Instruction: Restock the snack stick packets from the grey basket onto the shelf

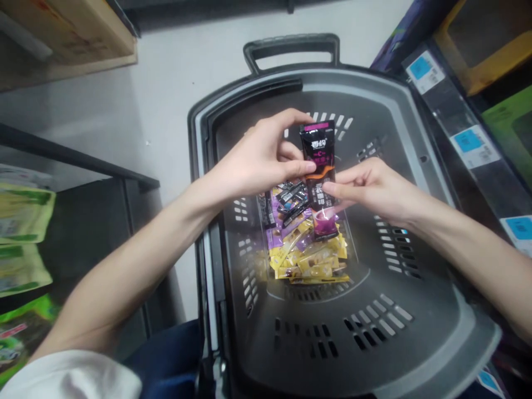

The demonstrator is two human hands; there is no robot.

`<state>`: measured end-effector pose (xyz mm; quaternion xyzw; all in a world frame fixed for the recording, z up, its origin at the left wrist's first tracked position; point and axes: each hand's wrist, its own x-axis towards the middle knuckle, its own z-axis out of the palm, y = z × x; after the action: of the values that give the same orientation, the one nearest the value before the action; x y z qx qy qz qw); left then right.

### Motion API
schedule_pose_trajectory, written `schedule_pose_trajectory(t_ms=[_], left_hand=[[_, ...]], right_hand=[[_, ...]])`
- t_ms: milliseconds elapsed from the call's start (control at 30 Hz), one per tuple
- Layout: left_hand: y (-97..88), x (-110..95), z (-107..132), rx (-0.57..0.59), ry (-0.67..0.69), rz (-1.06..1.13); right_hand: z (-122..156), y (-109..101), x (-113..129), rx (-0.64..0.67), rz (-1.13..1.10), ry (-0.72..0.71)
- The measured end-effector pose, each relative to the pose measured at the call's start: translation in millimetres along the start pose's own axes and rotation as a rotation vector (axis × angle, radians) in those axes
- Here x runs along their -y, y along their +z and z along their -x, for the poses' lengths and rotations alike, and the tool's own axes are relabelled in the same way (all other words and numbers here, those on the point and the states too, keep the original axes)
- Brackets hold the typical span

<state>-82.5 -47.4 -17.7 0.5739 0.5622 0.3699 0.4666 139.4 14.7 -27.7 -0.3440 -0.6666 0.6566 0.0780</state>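
Shop aisle, pale grey floor (166, 94) showing beyond and to the left. Carton (78, 39) at upper left, brown, partly cut off; below it a dark rack (95, 216), with green-and-yellow bags (25, 213) at the frame's edge. Right side: shelf edge bearing white-and-blue price tags (474, 146), goods above it blurred. Middle ground taken up by a dark grey basket (399, 94), paler rim, slotted floor and walls, loop handle (291, 39) at the far end; its underside is hidden. On the basket's floor, a loose heap: yellow packets (311, 260) nearest, purple packets (275, 235) and small black packets (293, 199) behind. Black sachet (319, 147) with a purple cup printed low on its front is held above the heap, roughly upright. Left hand (266, 149) grips its upper left side, thumb across the front; right hand (369, 185) pinches its right edge lower down.
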Motion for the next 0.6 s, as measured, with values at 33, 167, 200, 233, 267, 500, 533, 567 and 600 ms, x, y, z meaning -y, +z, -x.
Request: schedule_pose_trajectory(t_ms=[33,167,200,233,267,500,533,567,600], left_hand=[[0.1,-0.6,0.1,-0.013,-0.001,-0.002],[-0.3,-1.0,-0.7,-0.065,0.029,-0.064],[-0.5,-0.5,-1.1,-0.076,0.046,-0.076],[-0.7,0.0,-1.6,-0.085,0.059,-0.086],[-0.8,0.6,-2.0,-0.093,0.068,-0.095],[-0.7,1.5,-0.6,-0.094,0.077,-0.128],[-0.6,1.4,-0.3,-0.097,0.077,-0.136],[-0.5,1.3,-0.1,-0.103,0.077,-0.145],[-0.5,1.2,-0.1,-0.111,0.079,-0.156]], right_hand=[[0.4,0.4,0.1,-0.013,0.005,0.004],[1.7,1.8,1.1,-0.043,0.029,0.000],[1.8,1.9,1.4,-0.038,0.034,0.001],[1.8,1.9,1.6,-0.032,0.038,0.003],[1.7,1.8,1.8,-0.026,0.042,0.004],[1.1,0.3,2.4,-0.016,0.018,0.033],[1.1,0.1,2.6,-0.009,0.001,0.048],[1.0,0.0,2.6,-0.007,-0.024,0.063],[0.9,0.0,2.6,-0.021,-0.061,0.076]])
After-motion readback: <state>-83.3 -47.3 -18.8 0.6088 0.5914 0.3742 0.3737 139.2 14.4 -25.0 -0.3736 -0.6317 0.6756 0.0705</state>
